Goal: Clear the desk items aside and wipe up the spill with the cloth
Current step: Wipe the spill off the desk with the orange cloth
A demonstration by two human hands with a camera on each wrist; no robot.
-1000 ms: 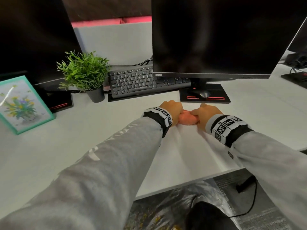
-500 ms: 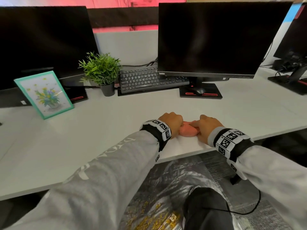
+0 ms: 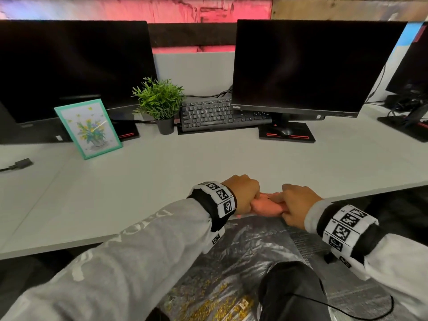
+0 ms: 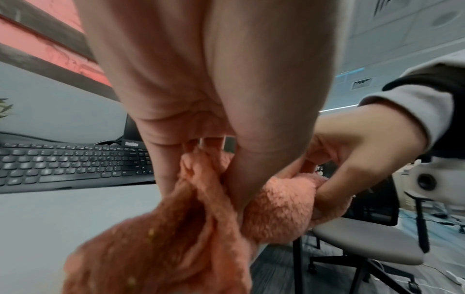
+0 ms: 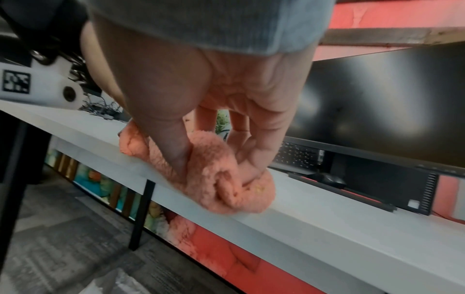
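The pink fleecy cloth (image 3: 266,206) lies bunched into a short roll at the near edge of the bench (image 3: 162,181), its long axis running left to right along that edge, one end under each of the two hands. The left hand (image 3: 243,195) sits knuckles up, fingers curled down around the left end of the roll; the left wrist view shows cloth (image 4: 191,228) gathered in deep folds under the palm and spilling toward the camera, with small yellowish flecks caught in the pile. The right hand (image 3: 298,205) grips the right end, its thumb and fingers pinching a fold, and the right wrist view shows the cloth (image 5: 216,179) pressed onto the very lip of the bench (image 5: 327,228), part of the roll overhanging the near edge. The hands are close together, with only a short stretch of cloth showing between them. Both forearms reach forward from the near side in grey sleeves, each wrist wearing a band of black-and-white markers, and both wrists hang beyond the near edge. Along the far edge of the bench stand a framed flower picture (image 3: 88,128) toward the left, tilted back on its stand, a small potted plant (image 3: 159,103) beside it, and a black keyboard (image 3: 217,115) lying parallel to the far edge, partly tucked beneath the right monitor (image 3: 312,66), with a mouse (image 3: 283,131) on that monitor's base. A second monitor (image 3: 69,66) stands at the far left corner.
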